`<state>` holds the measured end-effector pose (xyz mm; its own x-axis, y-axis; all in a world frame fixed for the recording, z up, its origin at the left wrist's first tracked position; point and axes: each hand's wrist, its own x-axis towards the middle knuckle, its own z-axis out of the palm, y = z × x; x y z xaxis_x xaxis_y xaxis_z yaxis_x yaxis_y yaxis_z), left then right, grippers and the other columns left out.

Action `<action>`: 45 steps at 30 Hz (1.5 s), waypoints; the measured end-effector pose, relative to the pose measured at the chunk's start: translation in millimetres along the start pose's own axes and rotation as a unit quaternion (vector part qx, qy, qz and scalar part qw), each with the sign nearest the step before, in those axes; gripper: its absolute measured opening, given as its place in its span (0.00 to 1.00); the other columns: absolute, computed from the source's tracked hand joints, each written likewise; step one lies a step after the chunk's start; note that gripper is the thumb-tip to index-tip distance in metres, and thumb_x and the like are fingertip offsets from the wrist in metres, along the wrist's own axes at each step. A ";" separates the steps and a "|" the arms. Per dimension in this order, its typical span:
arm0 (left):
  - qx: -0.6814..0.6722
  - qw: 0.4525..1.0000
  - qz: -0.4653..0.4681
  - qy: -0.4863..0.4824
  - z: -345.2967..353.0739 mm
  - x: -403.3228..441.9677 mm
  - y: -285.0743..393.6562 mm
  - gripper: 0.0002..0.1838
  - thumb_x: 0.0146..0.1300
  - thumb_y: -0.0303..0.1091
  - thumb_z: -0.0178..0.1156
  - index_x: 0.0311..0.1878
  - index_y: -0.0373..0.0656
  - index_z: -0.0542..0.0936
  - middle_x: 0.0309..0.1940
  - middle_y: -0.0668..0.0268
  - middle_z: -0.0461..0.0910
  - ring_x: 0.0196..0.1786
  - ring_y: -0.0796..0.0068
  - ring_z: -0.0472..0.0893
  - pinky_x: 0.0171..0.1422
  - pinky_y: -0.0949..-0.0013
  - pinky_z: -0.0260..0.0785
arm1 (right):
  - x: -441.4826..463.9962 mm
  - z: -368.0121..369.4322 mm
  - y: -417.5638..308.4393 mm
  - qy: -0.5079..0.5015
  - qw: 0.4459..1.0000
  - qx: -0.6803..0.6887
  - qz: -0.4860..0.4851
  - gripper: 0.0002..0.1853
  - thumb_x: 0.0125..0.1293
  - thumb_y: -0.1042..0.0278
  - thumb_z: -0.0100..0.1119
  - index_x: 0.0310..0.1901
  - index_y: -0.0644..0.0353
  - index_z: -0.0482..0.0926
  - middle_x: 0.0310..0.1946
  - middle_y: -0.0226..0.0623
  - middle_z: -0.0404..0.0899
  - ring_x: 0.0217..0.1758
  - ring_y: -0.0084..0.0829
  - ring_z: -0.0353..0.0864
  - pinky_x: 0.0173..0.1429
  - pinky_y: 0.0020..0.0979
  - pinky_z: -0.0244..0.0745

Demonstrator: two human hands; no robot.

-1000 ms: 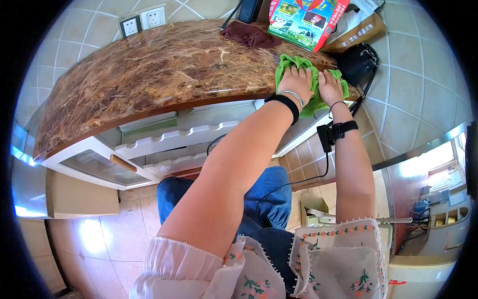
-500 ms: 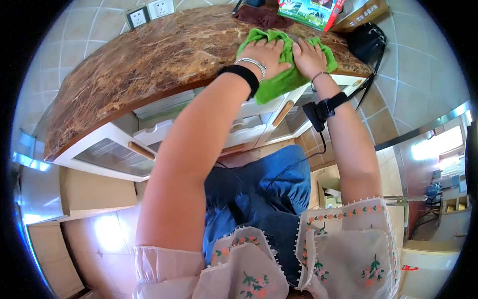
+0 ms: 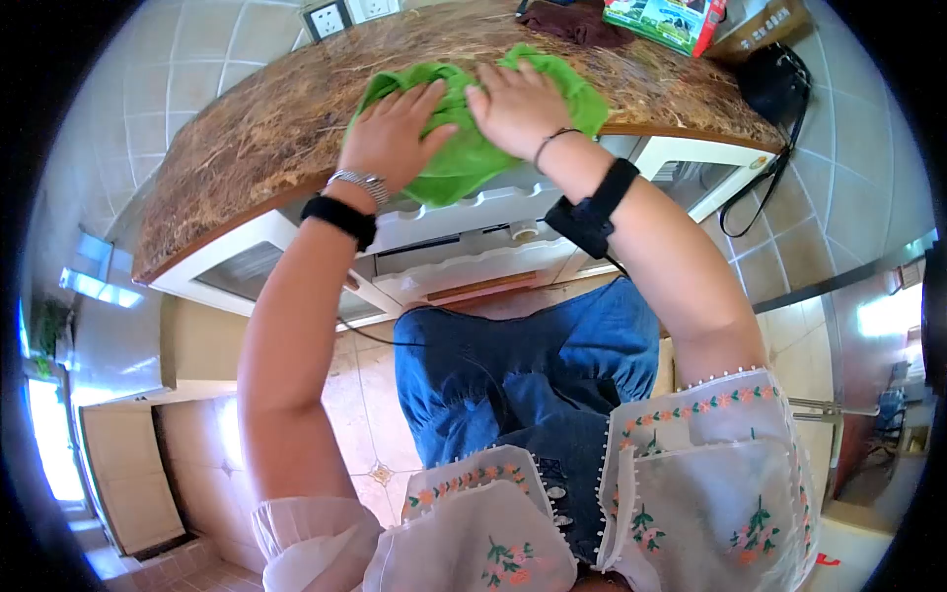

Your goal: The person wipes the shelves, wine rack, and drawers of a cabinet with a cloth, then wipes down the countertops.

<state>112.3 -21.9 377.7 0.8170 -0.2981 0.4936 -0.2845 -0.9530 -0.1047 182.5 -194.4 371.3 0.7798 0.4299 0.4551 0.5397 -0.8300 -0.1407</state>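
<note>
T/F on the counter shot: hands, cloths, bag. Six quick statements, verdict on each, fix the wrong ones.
1. The left hand and right hand both rest on a green cloth. True.
2. The hands are stacked one on the other. False: they lie side by side.
3. A maroon cloth lies on the marbled countertop. True.
4. The right hand is on the maroon cloth. False: it is on the green cloth; neither hand touches the maroon one.
5. The green cloth lies wholly on the marbled countertop. False: part of it hangs over the front edge.
6. A black bag is at the countertop's right end. True.
</note>
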 end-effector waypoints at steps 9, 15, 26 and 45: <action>0.001 0.998 -0.021 -0.056 -7.2 3.6 -17.6 0.30 0.66 0.52 0.43 0.66 0.45 0.59 0.63 0.57 0.64 0.64 0.57 0.63 0.68 0.59 0.54 | 22.9 -8.8 -16.5 -0.092 0.992 0.024 -0.082 0.31 0.69 0.44 0.24 0.64 0.57 0.60 0.66 0.39 0.58 0.72 0.42 0.47 0.72 0.42 0.45; -0.052 0.991 -0.066 -0.108 -4.1 21.9 -28.8 0.32 0.66 0.55 0.39 0.67 0.44 0.57 0.65 0.58 0.60 0.67 0.58 0.59 0.70 0.59 0.49 | 48.2 -5.8 -13.2 -0.142 0.986 0.045 -0.076 0.33 0.69 0.43 0.21 0.65 0.57 0.59 0.68 0.37 0.55 0.73 0.41 0.43 0.73 0.41 0.40; -0.021 0.976 -0.151 -0.155 17.7 46.9 -53.1 0.35 0.64 0.59 0.38 0.68 0.49 0.55 0.68 0.60 0.56 0.69 0.57 0.56 0.72 0.58 0.46 | 79.2 9.3 -15.4 -0.152 0.987 0.043 -0.021 0.32 0.67 0.42 0.25 0.67 0.52 0.56 0.69 0.33 0.52 0.74 0.37 0.41 0.72 0.42 0.41; 0.010 0.989 -0.101 -0.104 -24.0 -9.9 -4.7 0.33 0.65 0.56 0.41 0.68 0.47 0.56 0.66 0.59 0.59 0.67 0.57 0.60 0.70 0.56 0.50 | 14.4 -21.2 -21.6 -0.122 0.990 0.035 -0.062 0.34 0.66 0.41 0.29 0.67 0.58 0.54 0.68 0.37 0.54 0.73 0.41 0.44 0.72 0.44 0.42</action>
<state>93.4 -13.1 394.1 0.9425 -0.1037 0.3178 -0.0963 -0.9946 -0.0390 175.4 -177.8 399.5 0.7554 0.6064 0.2482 0.6496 -0.7427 -0.1626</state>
